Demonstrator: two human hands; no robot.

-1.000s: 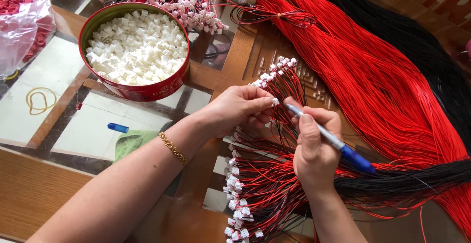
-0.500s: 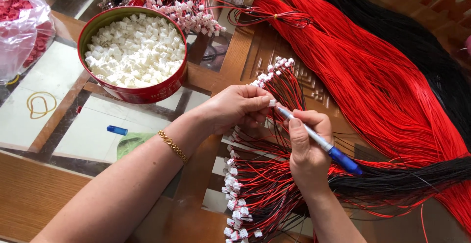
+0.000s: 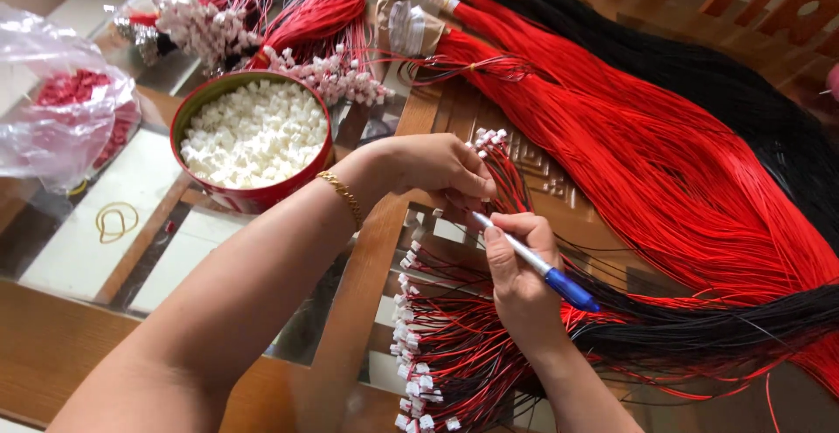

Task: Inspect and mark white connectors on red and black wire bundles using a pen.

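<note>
My left hand (image 3: 437, 169) grips a small bundle of red and black wires (image 3: 500, 164) tipped with white plastic connectors, held up over the table. My right hand (image 3: 517, 269) holds a white pen with a blue cap (image 3: 535, 263), its tip pointing toward the fingers of the left hand. Below both hands lies a heap of finished wires with white connectors (image 3: 418, 350). A gold bracelet (image 3: 343, 195) circles the left wrist.
A red round tin of loose white connectors (image 3: 253, 136) stands left of my hands. Long hanks of red wire (image 3: 664, 153) and black wire (image 3: 743, 101) stretch across the right. A clear plastic bag with red pieces (image 3: 65, 114) and a rubber band (image 3: 115, 221) lie at left.
The view has shifted, so everything sits lower in frame. My right hand has brought the pen tip closer to my left fingers; the left hand keeps its hold on the bundle.
</note>
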